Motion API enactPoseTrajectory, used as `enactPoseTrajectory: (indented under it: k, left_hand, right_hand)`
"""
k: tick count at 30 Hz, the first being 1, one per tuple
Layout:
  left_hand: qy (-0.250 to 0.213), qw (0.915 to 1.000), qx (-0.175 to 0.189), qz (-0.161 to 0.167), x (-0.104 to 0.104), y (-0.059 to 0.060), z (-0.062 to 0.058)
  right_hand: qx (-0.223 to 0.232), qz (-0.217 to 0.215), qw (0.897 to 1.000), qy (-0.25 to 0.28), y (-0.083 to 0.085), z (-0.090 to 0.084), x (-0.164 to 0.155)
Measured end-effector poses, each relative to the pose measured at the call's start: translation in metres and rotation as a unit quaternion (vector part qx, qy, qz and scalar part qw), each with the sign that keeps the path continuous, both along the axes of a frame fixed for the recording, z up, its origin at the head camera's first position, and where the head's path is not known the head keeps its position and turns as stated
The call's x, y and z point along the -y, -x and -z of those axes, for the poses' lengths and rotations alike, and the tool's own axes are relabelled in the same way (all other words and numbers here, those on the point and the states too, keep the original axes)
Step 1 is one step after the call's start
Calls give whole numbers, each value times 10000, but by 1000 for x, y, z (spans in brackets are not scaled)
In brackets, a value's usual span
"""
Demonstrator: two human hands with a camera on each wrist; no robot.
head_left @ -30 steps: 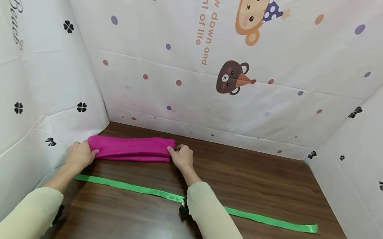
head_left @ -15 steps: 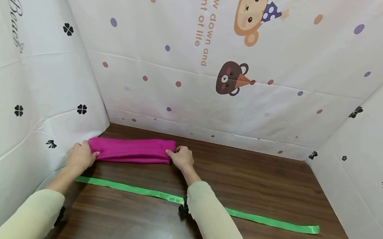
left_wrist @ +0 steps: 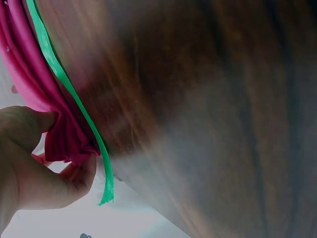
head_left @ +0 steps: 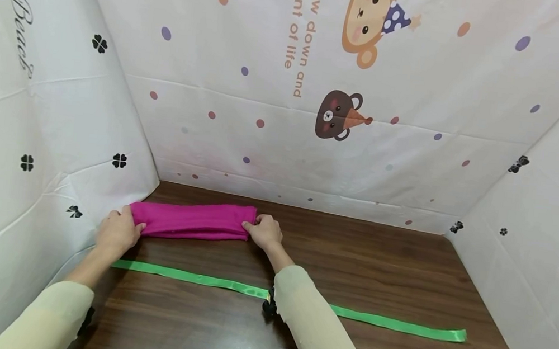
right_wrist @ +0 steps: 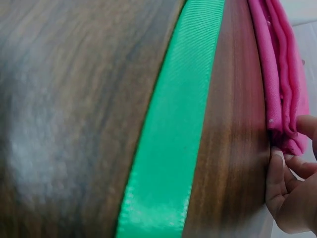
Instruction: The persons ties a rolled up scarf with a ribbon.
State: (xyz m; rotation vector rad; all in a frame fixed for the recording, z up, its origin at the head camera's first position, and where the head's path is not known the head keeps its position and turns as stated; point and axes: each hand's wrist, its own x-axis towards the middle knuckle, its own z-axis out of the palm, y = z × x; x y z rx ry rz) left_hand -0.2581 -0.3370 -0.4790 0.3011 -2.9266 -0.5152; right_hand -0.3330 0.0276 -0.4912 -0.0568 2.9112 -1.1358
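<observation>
A magenta cloth (head_left: 194, 219), folded into a long flat strip of several layers, lies at the back left of the table. My left hand (head_left: 118, 232) grips its left end, thumb on the near side. In the left wrist view the cloth (left_wrist: 34, 69) bunches between the thumb and fingers of that hand (left_wrist: 44, 173). At the opposite end my right hand (head_left: 266, 231) pinches the corner, thumb on top. The right wrist view has those fingers (right_wrist: 285, 178) tucked under the layered edge of the cloth (right_wrist: 275, 74).
A green ribbon (head_left: 189, 276) stretches across the wooden table (head_left: 184, 322) in front of the cloth, passing under the right forearm. Printed white sheets (head_left: 262, 139) wall the table at the back, left and right; the left one stands close beside my left hand.
The whole scene sits slightly lower in the head view. Both hands keep their hold on the cloth's ends, and the cloth and ribbon stay in place.
</observation>
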Motion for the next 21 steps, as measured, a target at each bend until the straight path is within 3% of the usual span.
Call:
enactPoseTrajectory:
  k: [9,21]
  left_hand:
    - [85,9999,-64,120,1,2,3]
    - [-135,9996,48,239,7,4,2]
  right_hand:
    - [2,-69,9999,-100,-1,0,-1]
    - [178,-270,9995,-63,4,2,-4]
